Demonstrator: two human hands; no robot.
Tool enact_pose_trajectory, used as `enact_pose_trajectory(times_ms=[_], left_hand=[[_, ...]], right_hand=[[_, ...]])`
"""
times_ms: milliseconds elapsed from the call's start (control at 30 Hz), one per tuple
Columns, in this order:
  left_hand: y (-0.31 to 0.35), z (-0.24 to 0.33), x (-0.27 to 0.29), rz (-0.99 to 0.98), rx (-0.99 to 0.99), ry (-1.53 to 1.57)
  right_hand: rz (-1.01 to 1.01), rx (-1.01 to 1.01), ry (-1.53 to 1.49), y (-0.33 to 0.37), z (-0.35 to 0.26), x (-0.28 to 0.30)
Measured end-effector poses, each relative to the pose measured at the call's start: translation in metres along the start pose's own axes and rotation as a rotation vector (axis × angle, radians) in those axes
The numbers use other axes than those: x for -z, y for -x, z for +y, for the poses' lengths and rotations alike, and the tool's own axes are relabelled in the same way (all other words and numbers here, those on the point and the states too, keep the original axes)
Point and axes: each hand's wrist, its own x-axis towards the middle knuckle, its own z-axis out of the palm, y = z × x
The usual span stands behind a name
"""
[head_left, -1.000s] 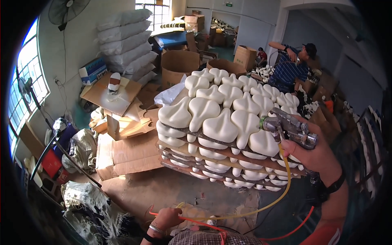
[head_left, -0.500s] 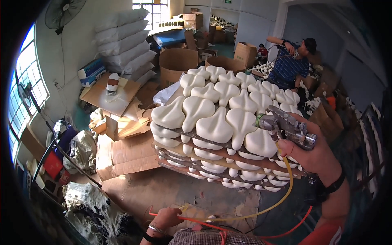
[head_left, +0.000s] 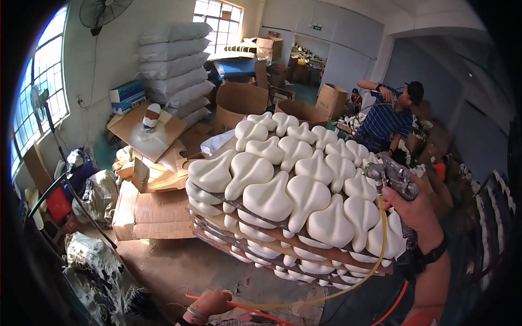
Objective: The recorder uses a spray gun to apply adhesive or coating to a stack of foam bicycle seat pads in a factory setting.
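My right hand [head_left: 420, 214] is closed around a metal spray gun [head_left: 396, 178], raised above the right side of the stack. From the gun a yellow hose [head_left: 348, 286] loops down and back toward my left hand [head_left: 211, 303]. That hand is closed low in front of the stack, around the yellow hose and an orange hose [head_left: 254, 310]; the exact grip on each is hard to make out. White bicycle saddle pads [head_left: 268, 202] lie close together across the top layer, wide and narrow ends alternating. More layers of pads sit beneath, separated by thin boards [head_left: 315, 243].
Flattened cardboard [head_left: 157, 209] lies left of the stack. Behind it stand round cardboard drums [head_left: 239, 106] and piled white sacks [head_left: 173, 68]. A co-worker in a striped shirt [head_left: 383, 122] is at the back right. A stand fan [head_left: 41, 103] and a frayed bundle [head_left: 95, 266] are at left.
The view has shifted, so the stack sits lower and further left. The spray gun has moved from the stack's near right corner toward its far right side. Both hands keep their hold.
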Motion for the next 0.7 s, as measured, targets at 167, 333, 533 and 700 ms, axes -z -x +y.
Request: enact_pose_trajectory(times_ms=[167, 333, 533, 700], left_hand=[[-0.019, 0.017, 0.003, 0.006, 0.12, 0.023], [-0.033, 0.033, 0.0, 0.019, 0.125, 0.003], [-0.032, 0.032, -0.014, 0.016, 0.11, 0.02], [-0.026, 0.027, -0.02, 0.001, 0.09, 0.044]], right_hand=[[-0.125, 0.059, -0.052, -0.014, 0.01, 0.01], [0.029, 0.036, -0.038, -0.031, 0.04, 0.024], [-0.073, 0.04, -0.039, -0.033, 0.035, 0.024], [-0.049, 0.025, -0.024, -0.009, 0.028, 0.018]])
